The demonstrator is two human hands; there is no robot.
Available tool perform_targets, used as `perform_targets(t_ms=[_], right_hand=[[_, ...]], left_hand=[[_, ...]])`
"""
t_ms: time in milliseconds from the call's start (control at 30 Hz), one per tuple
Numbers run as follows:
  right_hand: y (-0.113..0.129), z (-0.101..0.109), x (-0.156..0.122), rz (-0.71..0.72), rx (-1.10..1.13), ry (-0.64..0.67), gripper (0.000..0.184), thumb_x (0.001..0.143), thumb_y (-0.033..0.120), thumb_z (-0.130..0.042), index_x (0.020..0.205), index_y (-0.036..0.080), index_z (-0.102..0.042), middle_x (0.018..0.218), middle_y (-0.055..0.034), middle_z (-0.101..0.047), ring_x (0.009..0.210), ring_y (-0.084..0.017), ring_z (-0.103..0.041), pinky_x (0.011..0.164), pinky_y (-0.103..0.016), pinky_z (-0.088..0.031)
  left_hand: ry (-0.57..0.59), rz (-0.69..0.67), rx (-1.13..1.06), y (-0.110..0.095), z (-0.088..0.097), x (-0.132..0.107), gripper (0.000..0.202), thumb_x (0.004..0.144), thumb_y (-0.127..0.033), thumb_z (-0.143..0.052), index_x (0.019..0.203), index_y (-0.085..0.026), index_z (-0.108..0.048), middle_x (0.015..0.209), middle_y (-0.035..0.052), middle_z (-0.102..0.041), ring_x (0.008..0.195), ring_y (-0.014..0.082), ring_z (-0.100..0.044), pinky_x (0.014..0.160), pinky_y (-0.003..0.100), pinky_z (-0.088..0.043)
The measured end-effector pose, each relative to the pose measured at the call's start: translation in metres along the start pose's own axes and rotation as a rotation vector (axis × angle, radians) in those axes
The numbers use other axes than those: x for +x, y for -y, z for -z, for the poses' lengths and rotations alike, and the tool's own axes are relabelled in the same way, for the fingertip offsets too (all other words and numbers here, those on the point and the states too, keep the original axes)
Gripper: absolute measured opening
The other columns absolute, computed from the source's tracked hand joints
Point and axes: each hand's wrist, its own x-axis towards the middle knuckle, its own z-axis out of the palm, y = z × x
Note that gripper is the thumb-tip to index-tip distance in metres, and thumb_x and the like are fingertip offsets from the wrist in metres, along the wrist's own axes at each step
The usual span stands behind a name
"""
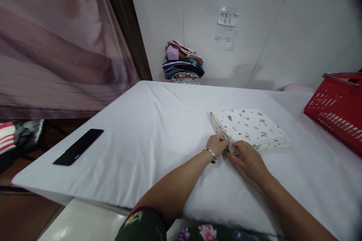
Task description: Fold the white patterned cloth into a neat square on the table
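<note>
A folded white cloth with small dark prints (250,128) lies on the white-covered table (147,135), right of centre. My left hand (217,145), a silver bracelet on its wrist, pinches the cloth's near left corner. Close beside it, my right hand (249,158) rests on the cloth's near edge with its fingers curled onto the fabric. Both hands meet at that corner.
A black phone (78,147) lies near the table's left edge. A red plastic basket (338,109) stands at the right. A stack of folded clothes (183,62) sits against the back wall under two paper notes (226,28). A mauve curtain (56,41) hangs at the left.
</note>
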Motion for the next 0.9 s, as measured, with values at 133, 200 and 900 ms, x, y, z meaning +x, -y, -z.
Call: perform_targets(t_ms=[133, 200, 900], right_hand=[[-0.003, 0.000, 0.000, -0.006, 0.050, -0.016, 0.014, 0.078, 0.029, -0.046, 0.086, 0.021, -0.053, 0.084, -0.0056, -0.061, 0.079, -0.020, -0.054, 0.066, -0.030, -0.040], [-0.006, 0.000, 0.000, -0.048, 0.106, -0.033, 0.016, 0.080, 0.028, -0.042, 0.087, 0.021, -0.055, 0.083, -0.0052, -0.062, 0.076, -0.019, -0.055, 0.065, -0.030, -0.040], [-0.017, -0.002, 0.001, -0.163, 0.236, -0.147, 0.016, 0.078, 0.031, -0.045, 0.083, 0.021, -0.057, 0.078, -0.0036, -0.063, 0.070, -0.018, -0.057, 0.063, -0.028, -0.042]], left_hand=[[-0.007, -0.010, -0.020, -0.001, 0.001, -0.002, 0.023, 0.071, -0.033, -0.054, 0.058, -0.015, -0.060, 0.053, -0.0025, -0.057, 0.053, 0.0086, -0.049, 0.054, 0.019, -0.039], [0.008, -0.004, -0.048, -0.003, 0.003, -0.003, 0.025, 0.072, -0.035, -0.053, 0.059, -0.015, -0.060, 0.053, -0.0024, -0.057, 0.049, 0.0076, -0.046, 0.051, 0.019, -0.037], [0.161, 0.190, -0.018, -0.010, 0.004, -0.019, 0.019, 0.067, -0.032, -0.053, 0.066, -0.016, -0.064, 0.053, -0.0031, -0.057, 0.039, 0.0067, -0.043, 0.042, 0.020, -0.036]])
